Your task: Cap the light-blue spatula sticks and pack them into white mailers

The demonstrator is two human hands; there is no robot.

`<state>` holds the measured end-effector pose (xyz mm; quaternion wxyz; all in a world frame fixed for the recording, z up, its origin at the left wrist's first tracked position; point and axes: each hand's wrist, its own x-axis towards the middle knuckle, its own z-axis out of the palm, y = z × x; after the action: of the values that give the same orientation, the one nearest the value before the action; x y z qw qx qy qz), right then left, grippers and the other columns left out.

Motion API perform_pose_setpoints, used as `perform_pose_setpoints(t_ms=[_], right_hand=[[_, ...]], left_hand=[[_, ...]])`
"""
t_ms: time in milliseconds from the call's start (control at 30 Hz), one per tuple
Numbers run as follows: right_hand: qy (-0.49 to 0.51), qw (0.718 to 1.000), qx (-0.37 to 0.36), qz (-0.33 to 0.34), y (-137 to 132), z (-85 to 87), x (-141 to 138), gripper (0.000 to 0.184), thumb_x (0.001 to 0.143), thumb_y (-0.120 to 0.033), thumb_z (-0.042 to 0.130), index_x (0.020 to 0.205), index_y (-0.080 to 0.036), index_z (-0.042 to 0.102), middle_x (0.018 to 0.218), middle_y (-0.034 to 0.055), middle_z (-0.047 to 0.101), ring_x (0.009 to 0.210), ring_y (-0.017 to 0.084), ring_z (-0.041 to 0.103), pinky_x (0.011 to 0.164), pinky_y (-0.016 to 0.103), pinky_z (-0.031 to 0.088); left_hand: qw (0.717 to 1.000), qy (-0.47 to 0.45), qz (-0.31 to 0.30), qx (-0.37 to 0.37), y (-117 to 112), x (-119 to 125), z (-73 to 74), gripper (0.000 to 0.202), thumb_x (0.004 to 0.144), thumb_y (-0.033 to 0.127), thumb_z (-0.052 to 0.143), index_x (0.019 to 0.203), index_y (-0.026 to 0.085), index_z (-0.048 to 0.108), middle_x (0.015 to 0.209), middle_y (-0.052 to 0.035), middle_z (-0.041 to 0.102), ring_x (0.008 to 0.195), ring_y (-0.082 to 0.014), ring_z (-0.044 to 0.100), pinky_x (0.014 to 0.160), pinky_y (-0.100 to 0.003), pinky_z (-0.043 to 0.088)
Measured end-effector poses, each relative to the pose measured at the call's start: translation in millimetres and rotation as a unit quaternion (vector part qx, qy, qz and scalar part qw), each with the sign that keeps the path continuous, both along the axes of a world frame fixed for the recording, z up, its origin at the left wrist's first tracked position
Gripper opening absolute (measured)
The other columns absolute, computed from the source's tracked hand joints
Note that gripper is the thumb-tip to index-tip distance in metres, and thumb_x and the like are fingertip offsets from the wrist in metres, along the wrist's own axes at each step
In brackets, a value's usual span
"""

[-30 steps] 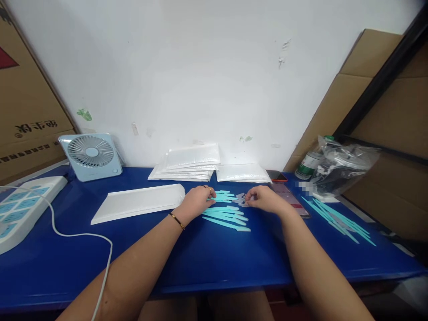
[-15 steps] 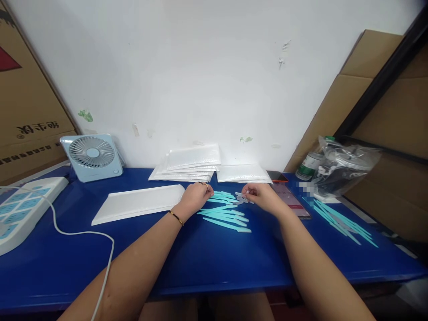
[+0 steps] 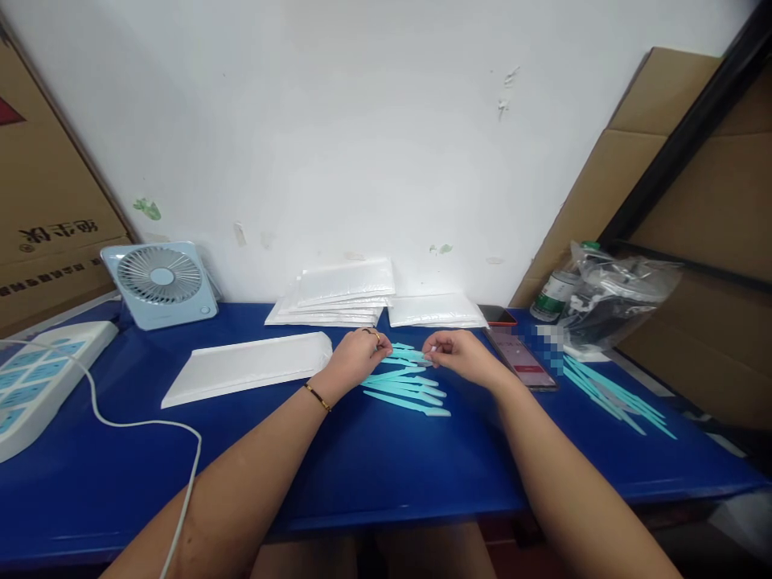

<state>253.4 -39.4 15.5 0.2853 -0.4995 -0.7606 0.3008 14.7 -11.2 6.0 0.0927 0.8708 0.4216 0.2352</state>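
Several turquoise eyebrow razors (image 3: 404, 392) with pale, translucent blade ends lie fanned out on the blue table between my hands. My left hand (image 3: 362, 354) is closed, thumb and fingertips pinching the handle end of an eyebrow razor (image 3: 407, 352) in the upper group. At that razor's other end my right hand (image 3: 455, 355) is closed too, its fingertips pinched at a small translucent blade cap. My fingers partly hide the cap and the pale pieces beneath. To the left of my left hand lies a flat white padded envelope (image 3: 241, 368).
White padded envelopes (image 3: 343, 285) are stacked against the wall, with another pile (image 3: 437, 310) beside them. A phone (image 3: 523, 362) and more turquoise razors (image 3: 621, 396) lie to the right, near a bottle (image 3: 553, 296) and plastic bag. A fan (image 3: 162, 281) and power strip (image 3: 54, 378) stand left.
My right hand has shifted slightly left, towards my left hand, now covering the small translucent pieces that showed between them. My left hand stays pinched at the razors' handle ends.
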Motion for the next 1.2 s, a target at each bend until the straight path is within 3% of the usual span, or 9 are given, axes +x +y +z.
perform_pose_setpoints(t_ms=[167, 333, 600, 700, 867, 1200], right_hand=[[-0.046, 0.998, -0.044, 0.029, 1.6, -0.3, 9.5, 0.021, 0.076, -0.033, 0.059, 0.087, -0.016, 0.067, 0.064, 0.0021, 0.064, 0.059, 0.014, 0.058, 0.055, 0.024, 0.042], [-0.147, 0.987, 0.06, -0.019, 11.6, -11.7, 15.4, 0.015, 0.074, -0.026, 0.06, 0.084, -0.019, 0.069, 0.084, 0.0045, 0.065, 0.072, 0.015, 0.057, 0.065, 0.026, 0.042], [-0.195, 0.98, 0.022, -0.025, 15.0, -18.4, 18.0, 0.004, 0.069, -0.021, 0.064, 0.071, -0.018, 0.065, 0.083, 0.0042, 0.064, 0.073, 0.016, 0.058, 0.064, 0.024, 0.04], [-0.176, 0.984, 0.022, -0.032, 12.5, -14.2, 21.8, 0.004, 0.07, -0.022, 0.063, 0.07, -0.018, 0.064, 0.079, 0.0035, 0.064, 0.07, 0.016, 0.058, 0.061, 0.024, 0.04], [-0.051, 0.997, -0.036, -0.039, 8.2, -5.9, 19.8, 0.015, 0.074, -0.031, 0.06, 0.079, -0.017, 0.062, 0.063, 0.0007, 0.061, 0.058, 0.013, 0.057, 0.054, 0.023, 0.042], [0.022, 0.997, -0.067, -0.007, 8.1, -5.0, 11.0, 0.02, 0.073, -0.033, 0.062, 0.08, -0.015, 0.062, 0.064, 0.0004, 0.06, 0.059, 0.014, 0.06, 0.056, 0.023, 0.044]], left_hand=[[0.998, 0.038, -0.039, -0.031, -1.8, -0.6, -2.4, 0.02, 0.084, 0.034, 0.052, 0.082, 0.022, 0.068, 0.087, 0.0001, 0.068, 0.081, -0.0155, 0.06, 0.072, -0.024, 0.042], [0.995, 0.096, 0.012, -0.019, 6.5, -6.9, -6.3, 0.019, 0.081, 0.035, 0.053, 0.085, 0.023, 0.068, 0.091, -0.0021, 0.067, 0.09, -0.0189, 0.058, 0.078, -0.027, 0.041], [0.991, 0.09, 0.037, -0.092, 6.2, -6.6, -2.5, 0.016, 0.08, 0.031, 0.055, 0.074, 0.022, 0.066, 0.086, -0.0017, 0.068, 0.085, -0.0194, 0.06, 0.071, -0.027, 0.042], [0.99, 0.095, 0.036, -0.1, 4.2, -6.5, -1.4, 0.016, 0.08, 0.031, 0.055, 0.074, 0.022, 0.065, 0.086, -0.0018, 0.068, 0.084, -0.0193, 0.06, 0.071, -0.026, 0.042], [0.988, 0.097, 0.037, -0.113, 1.8, -6.2, 0.6, 0.015, 0.08, 0.03, 0.053, 0.074, 0.02, 0.063, 0.084, -0.0024, 0.068, 0.078, -0.0178, 0.061, 0.066, -0.024, 0.042], [0.989, 0.0, 0.036, -0.14, 7.9, -10.3, -6.4, 0.014, 0.08, 0.033, 0.052, 0.082, 0.022, 0.06, 0.08, 0.001, 0.067, 0.072, -0.0146, 0.061, 0.057, -0.022, 0.04]])
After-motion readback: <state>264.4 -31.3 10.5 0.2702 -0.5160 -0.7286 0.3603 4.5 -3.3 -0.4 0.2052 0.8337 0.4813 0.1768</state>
